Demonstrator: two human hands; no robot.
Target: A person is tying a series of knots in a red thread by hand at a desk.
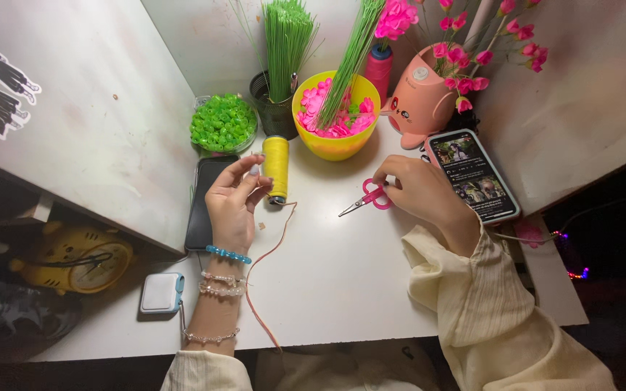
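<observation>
Small pink scissors are held in the right hand, fingers curled shut on the handles, blades pointed at the table's middle. A thin orange string is maybe pinched by the left hand, fingers half open; hard to tell. The string is trailed to the near edge. A yellow thread spool is stood just beside the left hand, w/ a dark phone under it.

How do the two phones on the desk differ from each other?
The phone by the left hand, the dark phone, has a blank black screen; the lit phone beside the right hand shows pictures. The dark phone lies partly under that hand's fingers; the lit phone lies uncovered, angled, near the pink pot. Both lie flat on the white desk.
</observation>
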